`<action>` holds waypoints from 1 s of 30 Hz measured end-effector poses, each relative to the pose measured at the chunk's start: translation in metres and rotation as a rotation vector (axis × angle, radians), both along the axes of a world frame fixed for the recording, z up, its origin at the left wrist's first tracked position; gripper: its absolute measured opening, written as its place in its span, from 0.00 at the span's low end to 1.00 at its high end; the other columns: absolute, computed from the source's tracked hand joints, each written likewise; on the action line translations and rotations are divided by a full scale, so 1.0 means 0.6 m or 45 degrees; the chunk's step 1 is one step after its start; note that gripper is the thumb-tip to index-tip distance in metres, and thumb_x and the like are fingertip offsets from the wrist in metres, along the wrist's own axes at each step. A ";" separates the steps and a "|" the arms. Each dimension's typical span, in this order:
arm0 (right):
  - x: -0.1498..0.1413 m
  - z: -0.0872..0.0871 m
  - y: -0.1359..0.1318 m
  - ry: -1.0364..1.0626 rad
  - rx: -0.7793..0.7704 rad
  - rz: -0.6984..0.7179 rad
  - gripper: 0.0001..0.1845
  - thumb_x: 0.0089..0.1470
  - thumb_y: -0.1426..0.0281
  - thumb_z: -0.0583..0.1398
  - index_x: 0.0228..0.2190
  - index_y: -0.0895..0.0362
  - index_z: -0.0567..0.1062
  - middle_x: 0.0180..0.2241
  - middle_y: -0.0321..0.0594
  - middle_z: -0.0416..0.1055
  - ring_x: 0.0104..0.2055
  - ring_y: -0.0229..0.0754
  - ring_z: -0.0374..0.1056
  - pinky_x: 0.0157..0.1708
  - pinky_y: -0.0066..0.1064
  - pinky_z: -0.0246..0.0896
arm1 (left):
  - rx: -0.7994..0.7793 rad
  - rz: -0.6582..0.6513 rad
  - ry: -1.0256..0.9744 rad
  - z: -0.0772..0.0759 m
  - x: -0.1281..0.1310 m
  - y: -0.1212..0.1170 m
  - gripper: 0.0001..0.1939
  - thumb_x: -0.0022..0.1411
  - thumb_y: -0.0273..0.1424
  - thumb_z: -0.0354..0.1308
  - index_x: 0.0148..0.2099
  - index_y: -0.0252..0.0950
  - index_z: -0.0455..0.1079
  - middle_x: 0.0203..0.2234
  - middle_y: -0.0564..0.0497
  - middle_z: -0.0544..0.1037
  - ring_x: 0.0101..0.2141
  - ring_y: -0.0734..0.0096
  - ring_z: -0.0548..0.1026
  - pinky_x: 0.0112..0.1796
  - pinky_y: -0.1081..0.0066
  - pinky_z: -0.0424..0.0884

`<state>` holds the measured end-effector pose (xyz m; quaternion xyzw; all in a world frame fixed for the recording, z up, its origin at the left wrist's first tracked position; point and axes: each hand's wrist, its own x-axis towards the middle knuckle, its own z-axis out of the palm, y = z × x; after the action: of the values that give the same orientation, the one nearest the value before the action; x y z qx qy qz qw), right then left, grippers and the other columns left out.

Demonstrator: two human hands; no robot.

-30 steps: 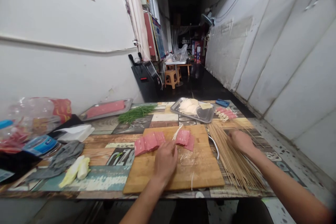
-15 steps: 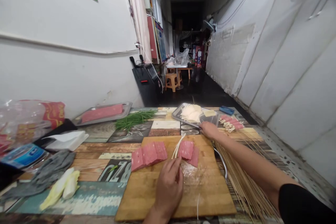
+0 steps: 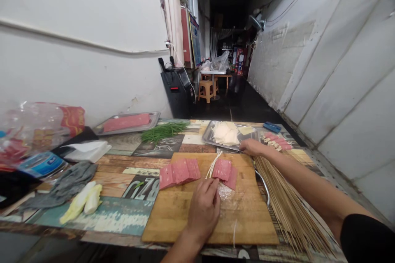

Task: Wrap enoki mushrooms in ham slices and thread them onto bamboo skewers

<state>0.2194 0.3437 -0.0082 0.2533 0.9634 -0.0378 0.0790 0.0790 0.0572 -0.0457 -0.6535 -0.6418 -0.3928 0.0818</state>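
My left hand is over the wooden cutting board, fingers pinched together at the lower end of some thin white enoki mushroom strands. Just right of its fingertips lie pink square slices of luncheon meat. A longer fanned stack of the same meat sits to its left on the board. My right hand reaches to the near right corner of a metal tray, by the upper ends of the bamboo skewers. Its fingers are curled, and what they hold is hidden. Pale sheets fill part of that tray.
Finished meat rolls on skewers lie right of the tray, near a blue object. Green chives and a tray with a meat slab are at the back left. Cabbage pieces and a grey cloth lie left.
The view has tilted down and turned slightly left, so the table sits a little higher and further right. Both hands keep nearly the same places relative to the board and tray.
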 end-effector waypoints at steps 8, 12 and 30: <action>0.003 0.003 0.028 0.091 -0.026 -0.157 0.13 0.53 0.72 0.55 0.33 0.56 0.80 0.34 0.38 0.77 0.36 0.38 0.69 0.36 0.22 0.56 | -0.012 -0.002 0.010 0.003 0.001 0.002 0.18 0.61 0.20 0.48 0.52 0.33 0.67 0.43 0.43 0.74 0.44 0.62 0.71 0.44 0.61 0.72; -0.034 -0.011 0.059 0.248 0.122 -0.421 0.17 0.56 0.73 0.51 0.40 0.60 0.78 0.43 0.47 0.74 0.45 0.45 0.68 0.42 0.27 0.57 | 0.001 -0.017 0.040 0.001 0.001 0.002 0.18 0.60 0.19 0.48 0.52 0.33 0.67 0.42 0.43 0.74 0.43 0.62 0.72 0.43 0.61 0.73; -0.107 0.014 0.165 0.588 0.011 -0.962 0.19 0.58 0.71 0.50 0.41 0.64 0.78 0.35 0.49 0.76 0.34 0.40 0.71 0.30 0.22 0.58 | 0.053 -0.042 0.086 0.000 0.001 0.006 0.17 0.61 0.20 0.48 0.51 0.33 0.66 0.41 0.43 0.75 0.42 0.63 0.72 0.41 0.63 0.74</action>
<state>0.1551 0.4426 0.0002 0.5728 0.7958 -0.1157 -0.1589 0.0795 0.0609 -0.0457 -0.6750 -0.6196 -0.3850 0.1105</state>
